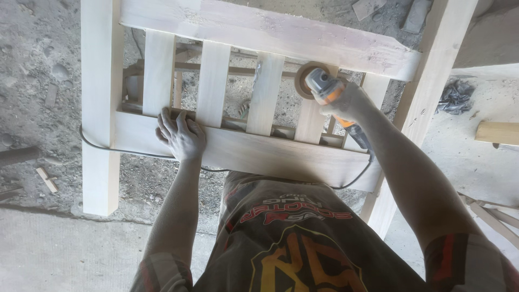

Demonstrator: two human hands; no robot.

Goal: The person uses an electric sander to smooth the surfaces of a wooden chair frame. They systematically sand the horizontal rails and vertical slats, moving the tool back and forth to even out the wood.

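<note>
A pale unfinished wooden frame (259, 151) with two rails and several upright slats lies in front of me. My left hand (181, 135) rests palm down on the near rail, fingers curled over its far edge beside a slat. My right hand (346, 100) grips an orange and grey angle grinder (324, 89). Its round sanding disc (305, 78) sits against a slat just under the far rail (259, 32). The grinder's black cord (135, 153) runs under the near rail to the left.
The dusty concrete floor (43, 65) holds wood offcuts (46, 178) at the left. Another timber piece (497, 132) and thin strips (494, 216) lie at the right. A crumpled dark rag (457, 97) lies past the frame's right post (427, 97).
</note>
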